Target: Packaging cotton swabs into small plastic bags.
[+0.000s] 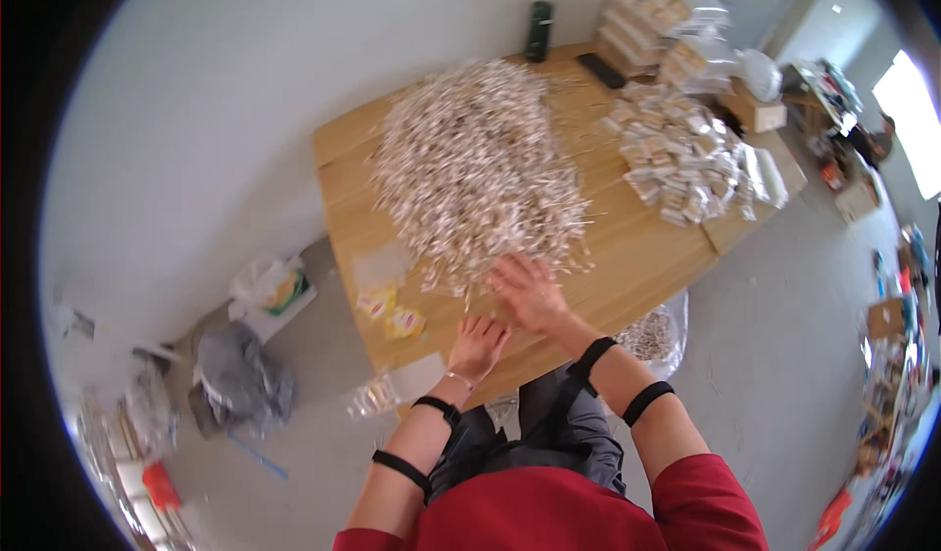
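A big heap of small pale wooden sticks (475, 164) covers the middle of a wooden table (637, 257). My right hand (527, 291) lies flat, fingers spread, at the heap's near edge, touching the loose sticks there. My left hand (478, 345) rests on the table near its front edge, fingers apart, holding nothing that I can see. Both forearms carry black bands. Small clear packets (392, 311) with yellow contents lie on the table to the left of my hands.
A pile of filled clear bags (681, 154) lies at the table's right, with stacked bags (652, 12) behind it. A black device (538, 29) stands at the far edge. A bag of sticks (652, 335) sits below the table. Bags and clutter (235, 370) lie on the floor at left.
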`<state>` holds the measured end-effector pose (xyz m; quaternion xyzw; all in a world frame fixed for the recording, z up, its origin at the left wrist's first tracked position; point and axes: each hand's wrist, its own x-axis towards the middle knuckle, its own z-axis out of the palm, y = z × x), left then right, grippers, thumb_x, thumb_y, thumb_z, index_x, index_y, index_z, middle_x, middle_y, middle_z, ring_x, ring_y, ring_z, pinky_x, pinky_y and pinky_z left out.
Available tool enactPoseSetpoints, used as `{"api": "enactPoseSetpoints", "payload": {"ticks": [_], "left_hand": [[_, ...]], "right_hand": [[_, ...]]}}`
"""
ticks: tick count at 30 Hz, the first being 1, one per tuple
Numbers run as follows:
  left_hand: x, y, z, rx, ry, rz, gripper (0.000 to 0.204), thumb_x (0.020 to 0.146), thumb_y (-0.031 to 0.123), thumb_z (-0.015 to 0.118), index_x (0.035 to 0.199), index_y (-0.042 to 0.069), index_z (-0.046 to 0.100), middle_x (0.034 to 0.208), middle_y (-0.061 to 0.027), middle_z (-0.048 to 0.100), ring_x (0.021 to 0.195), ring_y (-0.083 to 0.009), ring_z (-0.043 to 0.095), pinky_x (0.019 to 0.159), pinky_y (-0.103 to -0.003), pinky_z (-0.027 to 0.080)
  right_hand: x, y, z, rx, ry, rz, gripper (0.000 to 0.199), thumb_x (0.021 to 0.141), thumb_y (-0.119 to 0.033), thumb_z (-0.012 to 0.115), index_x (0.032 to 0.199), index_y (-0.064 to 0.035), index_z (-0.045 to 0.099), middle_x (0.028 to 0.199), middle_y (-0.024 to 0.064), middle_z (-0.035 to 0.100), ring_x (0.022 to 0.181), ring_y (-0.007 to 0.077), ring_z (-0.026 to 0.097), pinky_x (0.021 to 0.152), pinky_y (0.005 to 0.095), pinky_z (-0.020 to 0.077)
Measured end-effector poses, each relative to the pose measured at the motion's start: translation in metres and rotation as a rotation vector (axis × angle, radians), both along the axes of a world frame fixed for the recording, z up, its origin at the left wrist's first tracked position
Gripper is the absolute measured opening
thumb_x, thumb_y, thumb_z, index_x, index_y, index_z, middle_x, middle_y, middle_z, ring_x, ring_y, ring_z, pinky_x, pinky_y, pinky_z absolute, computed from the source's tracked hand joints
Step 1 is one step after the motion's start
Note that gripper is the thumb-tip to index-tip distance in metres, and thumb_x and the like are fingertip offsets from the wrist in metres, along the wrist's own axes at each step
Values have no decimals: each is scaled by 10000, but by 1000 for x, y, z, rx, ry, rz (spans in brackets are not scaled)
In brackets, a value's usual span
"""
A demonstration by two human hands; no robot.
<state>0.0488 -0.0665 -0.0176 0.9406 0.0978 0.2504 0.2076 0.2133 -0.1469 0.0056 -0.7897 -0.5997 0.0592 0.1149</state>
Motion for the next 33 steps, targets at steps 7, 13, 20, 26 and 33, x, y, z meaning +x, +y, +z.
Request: {"api": "enactPoseSetpoints", "payload": {"ticks": [7, 13, 20, 26, 33], "left_hand": [[-16, 1, -1, -34, 85, 17, 86, 830, 204, 657, 866, 136, 617, 854, -40, 567, 896, -251, 535, 831, -387, 419], [-21, 17, -16, -118, 4, 118, 137, 850, 103, 594, 975, 130, 644, 978, -50, 599, 957, -272, 530, 880, -389, 413], [-15, 80, 19, 89, 211, 419, 248, 876, 106, 526, 1085, 143, 654, 1115, -40, 579, 1065, -252, 507, 924, -385, 398], [-16, 74, 14, 29, 186, 295, 104, 820, 148, 656, 922, 132, 666, 942, -13, 593, 956, -235, 541, 851, -374, 419], [-22, 24, 2, -39, 138, 259, 97, 774, 185, 704, 809, 121, 639, 866, -31, 564, 889, -253, 535, 799, -393, 439]], "right_hand": [[30, -18, -6, 290, -144, -306, 436, 847, -158, 598, 1281, -164, 557, 1456, 75, 382, 1364, 354, 275, 1113, 535, 219], [-26, -11, -5, 348, 60, -69, 351, 830, -147, 614, 1179, -108, 614, 1257, 80, 531, 1217, 327, 428, 1008, 473, 360], [-25, 0, -26, 365, 52, -235, 171, 793, -177, 676, 963, -157, 679, 999, 15, 578, 1006, 252, 508, 870, 401, 395], [-5, -17, -25, 376, -1, -431, 96, 810, -166, 658, 900, -165, 691, 953, 3, 575, 973, 246, 505, 871, 400, 372], [-44, 2, -5, 327, 22, -323, 179, 803, -229, 668, 943, -118, 660, 993, 75, 573, 1016, 294, 490, 883, 451, 355]]}}
